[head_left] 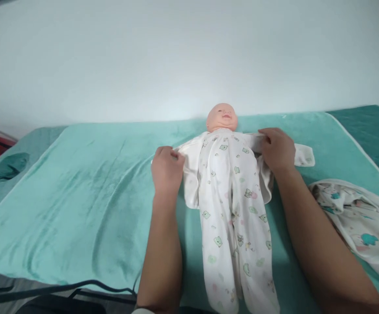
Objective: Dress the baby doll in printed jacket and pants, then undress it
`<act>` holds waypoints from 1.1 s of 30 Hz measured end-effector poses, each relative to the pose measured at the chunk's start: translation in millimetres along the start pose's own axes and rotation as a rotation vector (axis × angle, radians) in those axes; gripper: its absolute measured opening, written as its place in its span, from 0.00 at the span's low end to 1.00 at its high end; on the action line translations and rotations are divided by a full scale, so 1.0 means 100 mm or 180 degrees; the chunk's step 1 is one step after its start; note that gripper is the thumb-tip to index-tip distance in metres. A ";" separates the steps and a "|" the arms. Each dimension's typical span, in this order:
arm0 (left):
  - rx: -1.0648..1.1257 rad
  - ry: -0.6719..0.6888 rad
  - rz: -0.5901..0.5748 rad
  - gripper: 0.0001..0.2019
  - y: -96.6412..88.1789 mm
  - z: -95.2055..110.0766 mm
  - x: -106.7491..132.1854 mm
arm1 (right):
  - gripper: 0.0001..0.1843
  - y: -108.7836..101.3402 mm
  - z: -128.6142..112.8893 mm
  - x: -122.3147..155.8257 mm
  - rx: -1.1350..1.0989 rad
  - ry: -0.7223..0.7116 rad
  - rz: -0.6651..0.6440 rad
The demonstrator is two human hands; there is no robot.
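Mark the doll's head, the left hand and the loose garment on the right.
doll's head [222, 116]: head view, middle of the head.
left hand [167, 170]: head view, back of the hand, closed on the sleeve of the sleepsuit [231, 196].
loose garment [362, 220]: head view, middle of the crumpled cloth.

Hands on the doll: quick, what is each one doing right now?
Left hand: closed, gripping a sleeve of the sleepsuit.
Right hand: closed, gripping the sleepsuit's other sleeve.
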State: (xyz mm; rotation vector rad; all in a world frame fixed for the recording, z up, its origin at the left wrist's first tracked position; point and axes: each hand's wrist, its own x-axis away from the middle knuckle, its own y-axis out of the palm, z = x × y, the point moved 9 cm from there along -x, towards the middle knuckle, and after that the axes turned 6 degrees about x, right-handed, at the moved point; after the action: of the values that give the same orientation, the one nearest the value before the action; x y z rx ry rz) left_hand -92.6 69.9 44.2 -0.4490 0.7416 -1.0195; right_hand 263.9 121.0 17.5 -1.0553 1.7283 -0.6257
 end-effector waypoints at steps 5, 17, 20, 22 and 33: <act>-0.0554 -0.0321 0.0126 0.05 0.05 -0.22 -0.04 | 0.22 -0.18 0.04 0.03 -0.0126 0.0021 0.0550; -0.0303 0.0700 -0.0406 0.16 0.61 0.20 -0.03 | 0.22 0.11 -0.37 0.15 -0.0261 -0.0461 -0.0118; -0.0523 0.0569 -0.0353 0.15 0.60 0.16 -0.08 | 0.23 0.10 -0.36 0.16 -0.0101 -0.0401 -0.0131; -0.0634 0.0420 -0.0324 0.15 0.58 0.11 -0.12 | 0.25 0.09 -0.35 0.16 -0.0026 -0.0411 -0.0140; -0.0756 -0.0163 -0.0409 0.18 0.48 -0.20 -0.24 | 0.25 -0.18 0.04 0.08 -0.0160 -0.0141 0.0256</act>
State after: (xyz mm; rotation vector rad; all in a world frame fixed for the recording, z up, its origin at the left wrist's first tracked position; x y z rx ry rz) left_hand -86.4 113.9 7.6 -0.7333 0.7992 -1.0396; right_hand 272.7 105.2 26.5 -1.0217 1.7466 -0.5069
